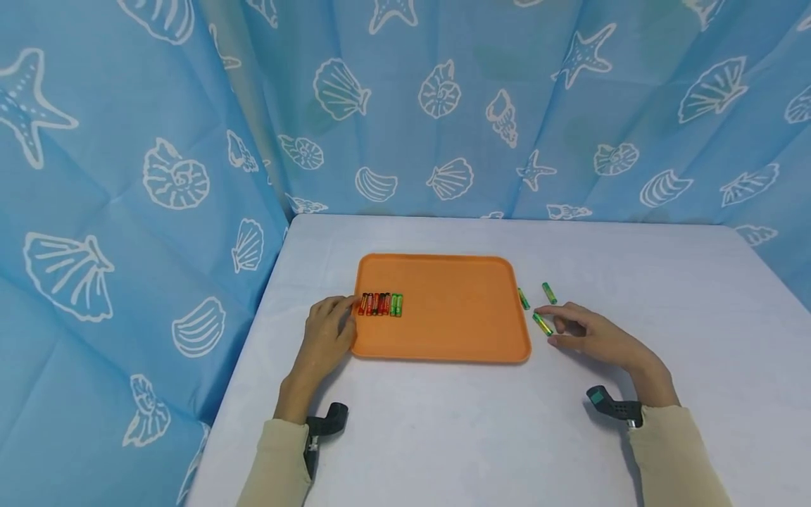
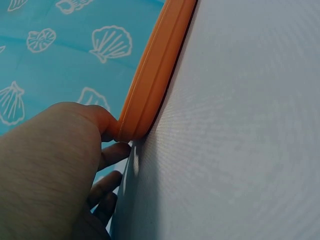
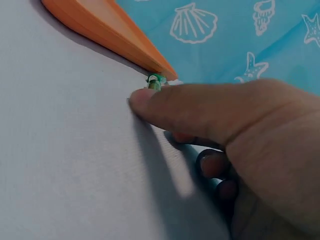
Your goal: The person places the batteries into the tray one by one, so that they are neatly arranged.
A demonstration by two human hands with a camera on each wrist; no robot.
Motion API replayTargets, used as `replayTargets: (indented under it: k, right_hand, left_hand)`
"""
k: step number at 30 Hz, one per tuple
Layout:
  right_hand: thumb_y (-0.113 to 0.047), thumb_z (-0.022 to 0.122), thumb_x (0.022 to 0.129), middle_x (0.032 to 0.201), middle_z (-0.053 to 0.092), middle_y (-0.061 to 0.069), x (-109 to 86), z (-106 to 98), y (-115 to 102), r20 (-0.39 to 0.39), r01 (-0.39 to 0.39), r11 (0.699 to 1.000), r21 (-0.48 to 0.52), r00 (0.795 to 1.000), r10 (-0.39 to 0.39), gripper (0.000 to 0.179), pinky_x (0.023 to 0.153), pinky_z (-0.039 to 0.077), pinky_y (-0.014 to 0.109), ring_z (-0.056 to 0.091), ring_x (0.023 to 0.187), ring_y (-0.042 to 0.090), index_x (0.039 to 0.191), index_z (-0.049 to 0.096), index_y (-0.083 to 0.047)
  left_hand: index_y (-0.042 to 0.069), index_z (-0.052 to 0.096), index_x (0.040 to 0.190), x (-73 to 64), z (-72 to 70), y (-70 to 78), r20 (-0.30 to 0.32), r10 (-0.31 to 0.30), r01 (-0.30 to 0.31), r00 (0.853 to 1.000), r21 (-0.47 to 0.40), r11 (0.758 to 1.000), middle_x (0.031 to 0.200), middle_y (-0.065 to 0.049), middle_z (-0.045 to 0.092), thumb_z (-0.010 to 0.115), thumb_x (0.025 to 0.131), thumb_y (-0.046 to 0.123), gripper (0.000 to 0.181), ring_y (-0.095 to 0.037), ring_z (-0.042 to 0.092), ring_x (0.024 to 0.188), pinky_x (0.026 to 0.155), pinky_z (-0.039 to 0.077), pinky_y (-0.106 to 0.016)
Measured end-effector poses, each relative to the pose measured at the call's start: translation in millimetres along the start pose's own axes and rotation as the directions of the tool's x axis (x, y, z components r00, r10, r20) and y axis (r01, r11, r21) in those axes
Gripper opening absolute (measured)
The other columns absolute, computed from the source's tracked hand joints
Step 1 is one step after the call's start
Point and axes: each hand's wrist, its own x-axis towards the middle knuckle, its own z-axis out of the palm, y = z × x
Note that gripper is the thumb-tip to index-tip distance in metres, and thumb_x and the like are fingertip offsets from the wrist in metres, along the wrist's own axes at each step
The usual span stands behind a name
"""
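Observation:
An orange tray [image 1: 456, 310] lies on the white table, with a row of several red-and-black batteries [image 1: 374, 303] and two green batteries [image 1: 395, 305] near its left side. My left hand [image 1: 325, 334] rests against the tray's left edge, its fingertips touching the rim beside the row. In the left wrist view the thumb meets the outer wall of the tray [image 2: 150, 75]. Right of the tray, my right hand [image 1: 592, 334] pinches a green battery [image 1: 543, 324] between thumb and index finger. In the right wrist view the thumb hides most of that battery [image 3: 156, 80].
Two more green batteries lie on the table: one [image 1: 523, 298] along the tray's right edge, another [image 1: 549, 293] slightly farther right. A blue curtain [image 1: 405, 105] with white shells hangs behind and left of the white-covered table [image 1: 456, 429].

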Motion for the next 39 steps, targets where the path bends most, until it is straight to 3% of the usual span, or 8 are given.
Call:
replayTargets:
  k: [8,11,20,24,29,33,36,39]
  right_hand:
    - [-0.024,0.076,0.091,0.092,0.052,0.003,-3.9,5.1,-5.2,-0.079,-0.015,0.999,0.03,0.997,0.017,0.019,0.07,0.041,0.024,0.047,0.086,0.016,0.104,0.066,-0.016]
    - [-0.021,0.078,0.088,0.091,0.055,0.002,-4.9,9.0,-6.4,-0.109,0.02,1.0,0.006,0.994,-0.02,0.015,0.072,0.04,0.023,0.047,0.087,0.015,0.1,0.069,-0.016]
    - [-0.022,0.079,0.087,0.09,0.05,-0.002,4.5,20.8,-6.8,-0.131,0.126,0.988,-0.093,0.982,-0.138,0.05,0.068,0.037,0.026,0.043,0.084,0.013,0.134,0.063,-0.015]
    - [-0.021,0.079,0.087,0.089,0.048,-0.002,7.8,22.9,-6.4,-0.13,0.145,0.982,-0.119,0.979,-0.16,0.053,0.065,0.036,0.027,0.041,0.081,0.013,0.137,0.061,-0.016]
    - [-0.024,0.079,0.087,0.09,0.049,-0.001,10.5,23.4,-7.6,-0.131,0.11,0.986,-0.129,0.983,-0.127,0.048,0.066,0.036,0.027,0.042,0.082,0.014,0.132,0.064,-0.017]
    - [-0.034,0.081,0.085,0.09,0.05,0.0,10.9,23.3,-10.7,-0.145,0.013,0.993,-0.115,0.989,-0.03,0.043,0.068,0.038,0.027,0.045,0.087,0.016,0.122,0.065,-0.018]
    - [-0.039,0.081,0.084,0.088,0.052,0.001,8.8,21.9,-13.8,-0.184,-0.057,0.995,-0.08,0.982,0.041,0.042,0.067,0.04,0.027,0.047,0.085,0.018,0.115,0.065,-0.016]
    - [-0.04,0.08,0.084,0.086,0.053,0.002,6.5,20.3,-17.6,-0.237,-0.075,0.995,-0.06,0.97,0.059,0.042,0.066,0.04,0.026,0.048,0.081,0.018,0.113,0.065,-0.014]
  left_hand:
    - [0.014,0.056,0.142,-1.4,0.9,1.4,-0.01,-0.003,0.003,1.0,-0.013,1.0,0.139,-0.011,0.051,0.05,0.102,0.018,0.041,-0.033,0.031,0.138,0.115,0.023,-0.054]
    - [0.014,0.056,0.142,-1.9,1.5,2.1,-0.006,-0.003,0.003,1.0,-0.013,1.0,0.139,-0.011,0.051,0.05,0.102,0.018,0.041,-0.033,0.032,0.138,0.115,0.023,-0.054]
    - [0.013,0.055,0.143,-1.4,1.0,2.2,-0.002,0.001,-0.001,1.0,-0.003,1.0,0.139,-0.012,0.05,0.05,0.102,0.018,0.041,-0.034,0.032,0.138,0.114,0.024,-0.055]
    - [0.013,0.055,0.143,-1.1,-0.1,2.0,-0.001,0.0,0.0,1.0,-0.007,1.0,0.139,-0.012,0.051,0.05,0.102,0.018,0.041,-0.034,0.031,0.138,0.114,0.024,-0.055]
    - [0.013,0.056,0.142,-0.5,-2.9,2.5,-0.006,0.001,-0.001,1.0,-0.004,1.0,0.139,-0.012,0.051,0.05,0.102,0.017,0.041,-0.034,0.031,0.138,0.115,0.023,-0.055]
    - [0.013,0.056,0.142,-1.0,-2.9,2.3,-0.007,-0.001,0.001,1.0,-0.017,1.0,0.138,-0.013,0.051,0.05,0.102,0.017,0.041,-0.035,0.032,0.138,0.115,0.023,-0.055]
    - [0.013,0.056,0.142,-1.4,-1.4,1.6,-0.001,-0.004,0.004,1.0,-0.025,1.0,0.139,-0.013,0.051,0.05,0.102,0.017,0.041,-0.035,0.031,0.138,0.115,0.023,-0.056]
    - [0.013,0.056,0.142,-0.8,0.3,1.1,0.001,0.0,0.0,1.0,-0.018,1.0,0.139,-0.012,0.052,0.05,0.102,0.017,0.041,-0.034,0.032,0.139,0.115,0.023,-0.055]
